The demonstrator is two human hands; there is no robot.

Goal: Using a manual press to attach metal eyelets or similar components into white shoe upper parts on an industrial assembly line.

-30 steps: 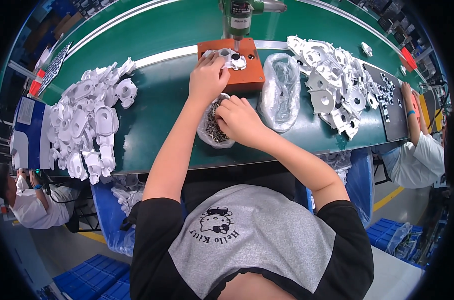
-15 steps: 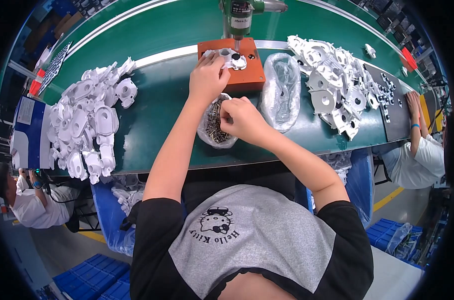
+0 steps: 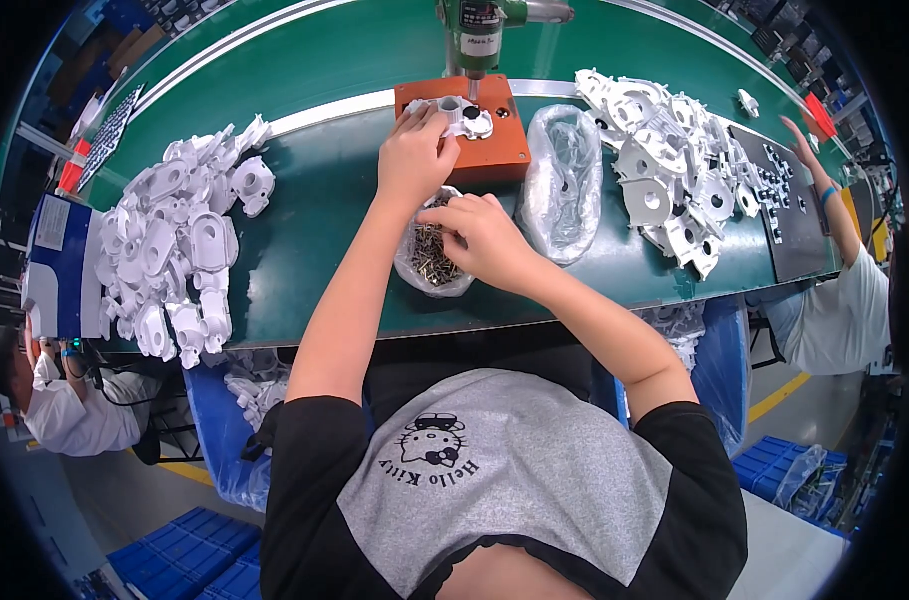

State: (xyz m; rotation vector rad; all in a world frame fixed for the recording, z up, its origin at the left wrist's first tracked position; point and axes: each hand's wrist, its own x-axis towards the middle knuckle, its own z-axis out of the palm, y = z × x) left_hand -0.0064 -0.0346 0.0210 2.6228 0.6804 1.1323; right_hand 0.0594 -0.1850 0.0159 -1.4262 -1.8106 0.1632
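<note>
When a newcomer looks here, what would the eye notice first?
Probably the orange block below the green machine, top centre, where the left hand touches a white part. A heap of white parts lies left, another heap right. Nearer, the right hand is over small metal pieces.

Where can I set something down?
Bare green bench lies between left white pile and left forearm; a smaller patch between clear bag, right pile and right forearm. Crowded: orange block with left hand; bag of metal bits with right hand.
</note>
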